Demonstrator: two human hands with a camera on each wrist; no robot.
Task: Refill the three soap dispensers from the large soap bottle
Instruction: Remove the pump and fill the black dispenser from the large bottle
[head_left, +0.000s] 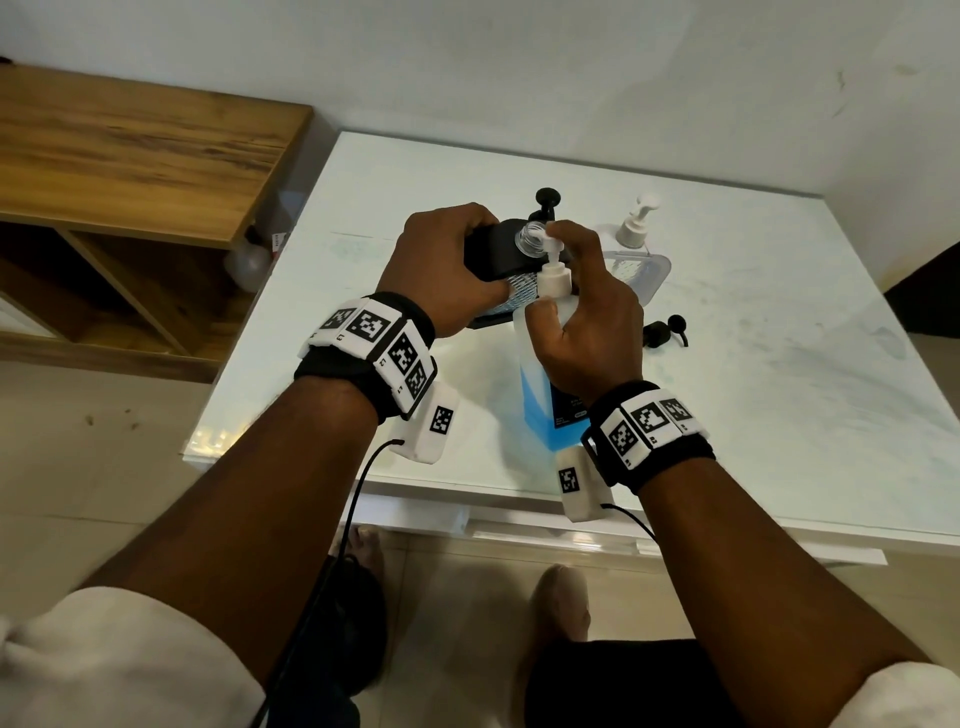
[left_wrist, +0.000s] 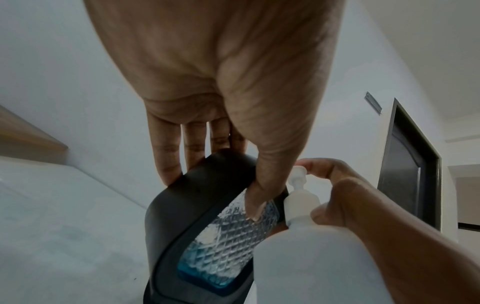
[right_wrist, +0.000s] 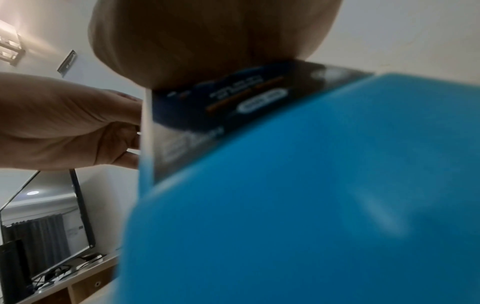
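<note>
My left hand (head_left: 447, 260) grips a black soap dispenser (head_left: 488, 254) with a clear textured window, tilted on the white table (head_left: 779, 364). Its glass neck (head_left: 530, 240) is uncapped. The left wrist view shows my thumb on the window of this black dispenser (left_wrist: 197, 205) and a little blue soap (left_wrist: 207, 273) at its bottom. My right hand (head_left: 576, 291) holds the large soap bottle (head_left: 540, 410), half full of blue liquid, with fingers on its white pump (head_left: 553, 270), whose nozzle sits at the open neck. The right wrist view is filled by the large soap bottle (right_wrist: 311, 185).
A clear dispenser with a white pump (head_left: 636, 228) stands at the back right. A black pump top (head_left: 548, 200) of another dispenser shows behind my hands. A loose black pump (head_left: 665, 332) lies on the table to the right. A wooden shelf (head_left: 130, 156) stands left.
</note>
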